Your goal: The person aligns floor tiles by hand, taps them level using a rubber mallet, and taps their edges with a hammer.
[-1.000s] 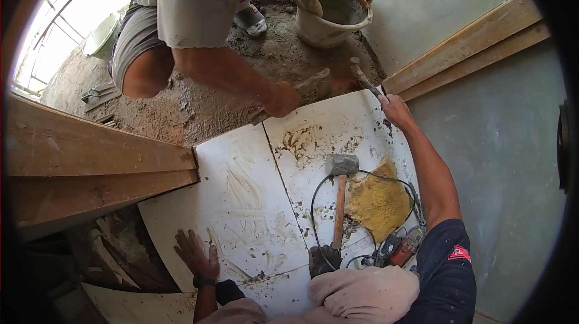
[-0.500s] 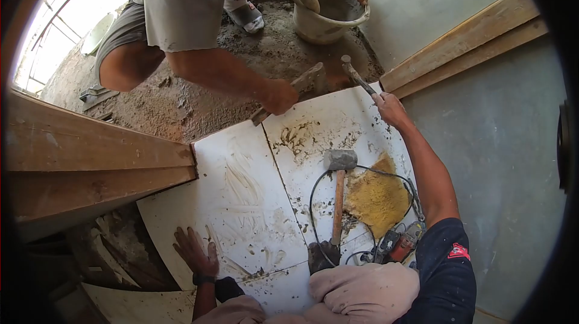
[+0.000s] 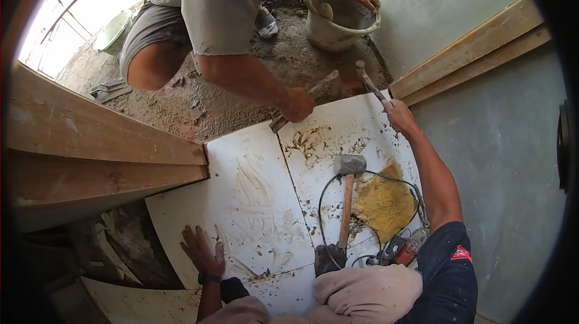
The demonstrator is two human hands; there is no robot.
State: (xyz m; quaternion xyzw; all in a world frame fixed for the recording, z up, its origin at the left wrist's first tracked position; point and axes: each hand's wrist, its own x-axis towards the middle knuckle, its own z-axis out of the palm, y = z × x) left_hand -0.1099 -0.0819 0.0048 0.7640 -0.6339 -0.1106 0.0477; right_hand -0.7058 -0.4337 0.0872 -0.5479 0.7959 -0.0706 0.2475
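My left hand (image 3: 204,253) lies flat with spread fingers on a white floor tile (image 3: 232,203) smeared with grey mortar. In my right hand (image 3: 399,116) is a hammer (image 3: 373,85), held by its shaft over the far right corner of the tiles. Between my hands, a rubber mallet (image 3: 350,165) with a wooden handle rests on the tiles. Beside it are a dirty yellow sponge (image 3: 386,206) and a red power tool (image 3: 411,248) with a looping black cord.
A co-worker's hand (image 3: 297,105) grips a flat, mortar-covered tool (image 3: 325,87) at the tile edge. Their other hand (image 3: 366,0) is on a bucket (image 3: 329,32). Wet mortar (image 3: 172,107) spreads beyond the tiles. Wooden door frames (image 3: 108,137) stand at both sides.
The whole view has shifted, so the scene sits slightly further right. My left hand stays flat on the tile, and my right hand still holds the hammer.
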